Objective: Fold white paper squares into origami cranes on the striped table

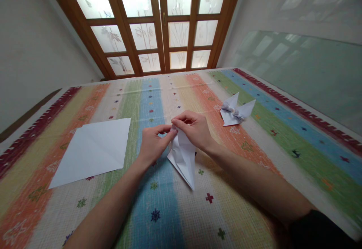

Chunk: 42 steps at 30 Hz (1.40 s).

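A folded piece of white paper (183,158) stands between my hands over the middle of the table, with a pointed corner hanging toward me. Its top end is pinched by my left hand (155,140), thumb and fingers closed from the left. From the right, my right hand (196,128) grips the same top end, thumb and forefinger pressed together. The fingers hide the tip of the fold. Right of my hands lies a finished-looking folded paper figure (236,111) with two upright pointed flaps. To the left, flat sheets of white paper (96,151) rest on the cloth.
A striped, patterned tablecloth (155,215) covers the table. Beyond the far edge stand wooden doors (164,34) with frosted panes. White walls flank both sides, and a pale glassy panel (299,68) leans or hangs along the right wall.
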Each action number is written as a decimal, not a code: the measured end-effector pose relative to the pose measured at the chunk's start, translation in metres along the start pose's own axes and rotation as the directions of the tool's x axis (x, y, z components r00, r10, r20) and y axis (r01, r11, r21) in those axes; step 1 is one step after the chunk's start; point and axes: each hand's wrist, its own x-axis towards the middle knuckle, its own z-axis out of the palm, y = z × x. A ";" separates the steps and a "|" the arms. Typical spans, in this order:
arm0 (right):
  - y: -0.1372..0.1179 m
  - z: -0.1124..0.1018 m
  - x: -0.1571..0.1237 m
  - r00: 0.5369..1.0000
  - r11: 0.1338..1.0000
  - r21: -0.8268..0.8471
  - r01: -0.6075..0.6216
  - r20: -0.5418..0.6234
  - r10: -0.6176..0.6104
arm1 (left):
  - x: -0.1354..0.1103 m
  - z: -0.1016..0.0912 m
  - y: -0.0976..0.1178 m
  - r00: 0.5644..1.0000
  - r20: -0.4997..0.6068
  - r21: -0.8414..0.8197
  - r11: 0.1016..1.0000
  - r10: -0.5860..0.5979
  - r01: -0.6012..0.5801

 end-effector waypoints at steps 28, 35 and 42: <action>0.002 -0.005 0.004 0.997 0.997 -0.068 0.028 -0.073 -0.033 | -0.005 0.008 -0.014 0.977 0.168 0.098 0.989 -0.127 0.112; 0.004 -0.005 0.004 0.993 0.997 -0.056 0.056 -0.102 -0.062 | -0.006 0.008 -0.017 0.974 0.182 0.135 0.985 -0.135 0.111; 0.006 -0.006 0.003 0.989 0.992 -0.084 0.092 -0.109 -0.100 | -0.005 0.007 -0.019 0.963 0.222 0.143 0.982 -0.151 0.121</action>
